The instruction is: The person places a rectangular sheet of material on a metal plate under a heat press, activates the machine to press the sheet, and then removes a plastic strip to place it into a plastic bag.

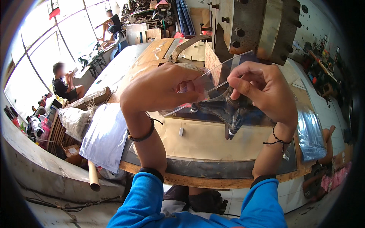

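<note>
Both of my hands are raised over the worktable, pinching a clear plastic sheet between them. My left hand, bent at the wrist, has its fingers curled on the sheet's left part. Thumb and fingers of my right hand grip the sheet's edge on the other side. Below the hands, and partly seen through plastic, is a dark star-shaped metal piece with white tips. Beneath it lies a tan board, with a small whitish block on it. The sheet's exact outline is hard to make out.
A heavy bolted machine head hangs just beyond my right hand. White plastic sheets drape over the table's left edge; a stack of clear bluish plastic lies at the right. Two people sit by the windows at the far left.
</note>
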{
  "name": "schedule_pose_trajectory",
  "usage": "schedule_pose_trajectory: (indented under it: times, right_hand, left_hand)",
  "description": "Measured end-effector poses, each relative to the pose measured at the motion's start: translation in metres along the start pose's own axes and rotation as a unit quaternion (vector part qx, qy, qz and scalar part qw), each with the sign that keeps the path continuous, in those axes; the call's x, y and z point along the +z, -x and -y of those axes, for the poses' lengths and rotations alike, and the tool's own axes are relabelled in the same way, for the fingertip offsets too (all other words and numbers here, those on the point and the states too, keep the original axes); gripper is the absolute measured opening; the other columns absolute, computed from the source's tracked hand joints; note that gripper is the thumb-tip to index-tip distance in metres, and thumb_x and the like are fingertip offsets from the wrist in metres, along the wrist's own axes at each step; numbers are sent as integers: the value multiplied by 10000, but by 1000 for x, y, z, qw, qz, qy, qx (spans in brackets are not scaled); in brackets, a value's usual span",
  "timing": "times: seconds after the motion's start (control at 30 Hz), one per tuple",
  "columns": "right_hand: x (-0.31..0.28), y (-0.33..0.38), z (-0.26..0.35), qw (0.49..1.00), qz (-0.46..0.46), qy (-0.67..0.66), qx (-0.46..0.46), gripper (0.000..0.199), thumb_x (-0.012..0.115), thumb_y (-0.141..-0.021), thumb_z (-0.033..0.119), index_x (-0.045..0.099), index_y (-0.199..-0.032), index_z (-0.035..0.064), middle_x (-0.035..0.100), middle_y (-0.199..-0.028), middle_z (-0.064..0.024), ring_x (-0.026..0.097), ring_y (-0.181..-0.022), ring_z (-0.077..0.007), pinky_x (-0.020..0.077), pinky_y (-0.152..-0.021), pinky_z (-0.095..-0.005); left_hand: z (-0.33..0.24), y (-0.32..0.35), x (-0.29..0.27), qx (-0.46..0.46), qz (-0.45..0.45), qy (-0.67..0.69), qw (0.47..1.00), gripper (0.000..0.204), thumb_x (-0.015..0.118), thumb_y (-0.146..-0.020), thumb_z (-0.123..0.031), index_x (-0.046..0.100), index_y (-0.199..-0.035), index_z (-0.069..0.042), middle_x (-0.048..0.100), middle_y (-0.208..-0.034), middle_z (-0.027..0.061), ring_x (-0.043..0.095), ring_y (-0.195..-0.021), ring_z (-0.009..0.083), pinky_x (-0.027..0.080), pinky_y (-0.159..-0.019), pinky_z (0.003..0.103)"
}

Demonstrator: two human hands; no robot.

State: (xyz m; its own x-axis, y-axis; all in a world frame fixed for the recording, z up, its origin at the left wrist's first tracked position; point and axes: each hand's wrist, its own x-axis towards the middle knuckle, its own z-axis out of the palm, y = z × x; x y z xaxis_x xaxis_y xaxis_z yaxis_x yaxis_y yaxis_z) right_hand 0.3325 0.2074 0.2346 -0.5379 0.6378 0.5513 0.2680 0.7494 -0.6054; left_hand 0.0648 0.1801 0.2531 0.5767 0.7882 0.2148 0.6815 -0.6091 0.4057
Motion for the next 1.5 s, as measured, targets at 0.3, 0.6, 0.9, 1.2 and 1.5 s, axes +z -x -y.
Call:
schedule_pose_trajectory:
  times: [0.3, 0.6, 0.9, 1.2, 1.5]
  right_hand:
    - [5, -2, 1, 1000, -10, -6, 20, 188, 744, -940, 231, 749, -989, 50, 723, -689, -14, 499, -538, -13, 353, -494, -220]
    - [-4, 3, 8, 998, -29, 36, 32, 177, 773, -910, 230, 764, -955, 59, 701, -643, -18, 562, -508, -18, 380, -470, -207]
    - [-4, 5, 7, 999, 17, 51, -7, 150, 790, -897, 201, 764, -921, 55, 673, -595, -14, 619, -516, -39, 406, -475, -203]
    - [-11, 10, 11, 999, -3, 33, -15, 152, 800, -893, 176, 753, -868, 34, 638, -563, 0, 587, -507, -24, 386, -473, -200]
    - [-17, 14, 8, 998, 41, 52, 4, 149, 800, -896, 170, 747, -875, 32, 606, -552, 11, 501, -483, -8, 332, -461, -217]
  left_hand:
    - [-2, -11, 6, 77, -32, 68, 994, 208, 725, -943, -222, 733, -1045, -41, 775, -925, 87, 739, -845, 182, 558, -817, 349]
    - [-2, -8, 11, 136, -79, 34, 987, 172, 696, -964, -202, 710, -1002, -35, 727, -803, 105, 720, -733, 224, 565, -675, 340]
    - [-6, -20, 17, 159, -72, 48, 984, 258, 688, -971, -257, 682, -959, 1, 719, -795, 168, 731, -735, 310, 570, -666, 391]
    - [-10, -20, 16, 173, -57, 32, 983, 277, 665, -987, -271, 665, -991, 6, 712, -806, 181, 729, -756, 328, 565, -669, 401]
    - [-11, -26, 22, 202, -89, 28, 975, 138, 717, -955, -199, 738, -1025, -83, 728, -848, 91, 706, -711, 214, 539, -650, 332]
